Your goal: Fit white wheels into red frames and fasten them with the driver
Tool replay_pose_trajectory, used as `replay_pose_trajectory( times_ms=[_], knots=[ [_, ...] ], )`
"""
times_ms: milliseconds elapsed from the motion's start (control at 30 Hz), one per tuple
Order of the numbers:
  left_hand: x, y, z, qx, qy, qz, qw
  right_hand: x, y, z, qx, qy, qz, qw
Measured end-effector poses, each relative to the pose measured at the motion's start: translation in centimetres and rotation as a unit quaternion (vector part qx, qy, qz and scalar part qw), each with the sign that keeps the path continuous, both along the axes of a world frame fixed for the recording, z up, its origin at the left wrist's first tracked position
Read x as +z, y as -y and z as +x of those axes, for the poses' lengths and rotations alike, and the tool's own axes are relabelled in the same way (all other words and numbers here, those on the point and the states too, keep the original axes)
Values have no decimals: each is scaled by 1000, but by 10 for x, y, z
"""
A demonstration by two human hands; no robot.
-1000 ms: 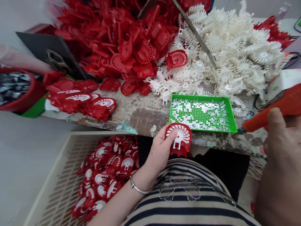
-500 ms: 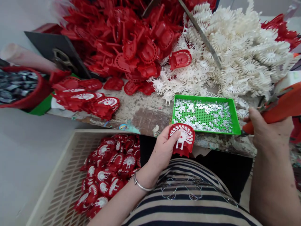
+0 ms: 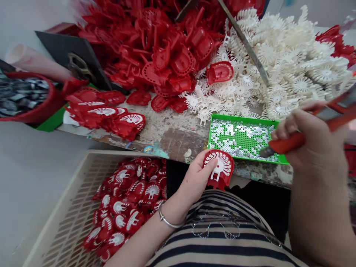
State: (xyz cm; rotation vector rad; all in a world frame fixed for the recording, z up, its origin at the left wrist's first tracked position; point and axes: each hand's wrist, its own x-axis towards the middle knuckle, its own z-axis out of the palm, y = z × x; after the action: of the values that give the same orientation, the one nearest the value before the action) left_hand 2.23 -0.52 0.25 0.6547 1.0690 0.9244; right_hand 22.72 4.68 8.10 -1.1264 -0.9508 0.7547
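Observation:
My left hand (image 3: pixel 198 172) grips a red plastic shell (image 3: pixel 224 181) near my waist, the thumb pressing on the white fan-shaped piece (image 3: pixel 219 165) seated in it. Small silvery bits sit around the fan's rim. In my right hand (image 3: pixel 314 141) is an orange power screwdriver (image 3: pixel 290 144), its fingers wrapped around the body. The dark tip hangs over the front right part of a green tray (image 3: pixel 284 159), which holds many small silvery pieces (image 3: pixel 228 129). Whether the tip touches any of them I cannot tell.
Red shells (image 3: pixel 155 48) are heaped at the back, beside a pile of white fan pieces (image 3: pixel 278 66). Assembled shells (image 3: pixel 130 124) lie at the bench's left. Below stands a cream crate (image 3: pixel 66 193) of similar ones. A metal bar (image 3: pixel 246 42) slants across the piles.
My right hand has brought the screwdriver leftward, from beside the tray's right corner to above the tray. My left hand still holds the shell. The whole view has shifted slightly.

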Motion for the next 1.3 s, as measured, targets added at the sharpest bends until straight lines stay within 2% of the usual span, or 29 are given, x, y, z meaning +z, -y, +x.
replay_pose_trajectory(
  times_ms=[67,133,267,433,567,800,1300],
  knots=[
    [-1,0,-4,5,5,-1,1000,-3,-16,-18,52,-43,-3,998],
    [-2,1,-10,21,5,8,1000,-10,-30,-33,74,-44,-8,996],
    [-4,1,-19,22,12,1,1000,-24,-45,-53,70,-7,-14,997],
    [-7,-2,-20,5,34,-17,999,-28,-50,-67,92,21,-14,995],
    [-9,-4,-21,-6,31,-16,999,-37,-53,-71,94,67,-10,993],
    [-9,-4,-24,-5,24,-17,1000,-56,-61,-70,105,88,-20,990],
    [-12,-4,-25,-8,28,-19,999,-58,-61,-73,74,98,-10,992]
  ],
)
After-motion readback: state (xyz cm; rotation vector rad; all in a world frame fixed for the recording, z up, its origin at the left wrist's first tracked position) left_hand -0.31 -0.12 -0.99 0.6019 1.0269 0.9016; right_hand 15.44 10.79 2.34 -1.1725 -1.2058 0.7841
